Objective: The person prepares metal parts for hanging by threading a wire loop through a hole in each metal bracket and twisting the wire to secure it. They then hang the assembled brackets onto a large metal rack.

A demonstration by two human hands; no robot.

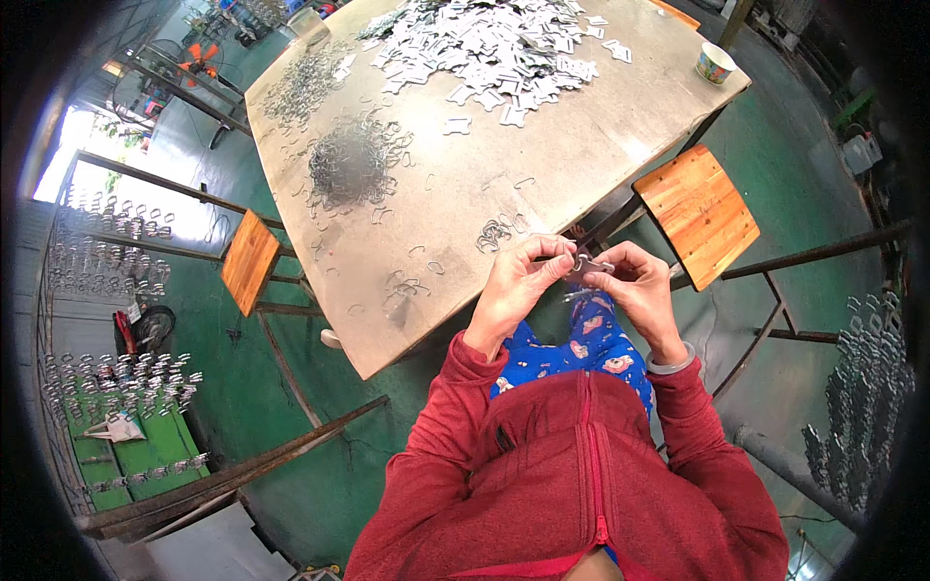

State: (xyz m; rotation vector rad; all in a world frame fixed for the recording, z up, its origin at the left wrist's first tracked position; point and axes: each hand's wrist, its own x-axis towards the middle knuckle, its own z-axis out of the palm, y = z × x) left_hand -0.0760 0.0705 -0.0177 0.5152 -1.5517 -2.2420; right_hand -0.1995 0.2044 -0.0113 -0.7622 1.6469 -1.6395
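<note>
In front of my body, just off the table's near edge, my two hands meet over a small flat grey metal plate (593, 271) with notched ends. My right hand (641, 290) pinches the plate between thumb and fingers. At the plate's left end, my left hand (523, 286) is closed, thumb against forefinger; what lies between those fingertips is too small and hidden to make out. Close by on the table is a little cluster of bent wire clips (493, 234). A dense dark heap of wire clips (351, 165) sits farther left.
A large pile of flat metal plates (494, 48) covers the far part of the table (455, 194). A paper cup (715, 63) stands at its right corner. Wooden stools (697, 213) flank the table. Racks of hanging metal parts (862, 397) stand on both sides.
</note>
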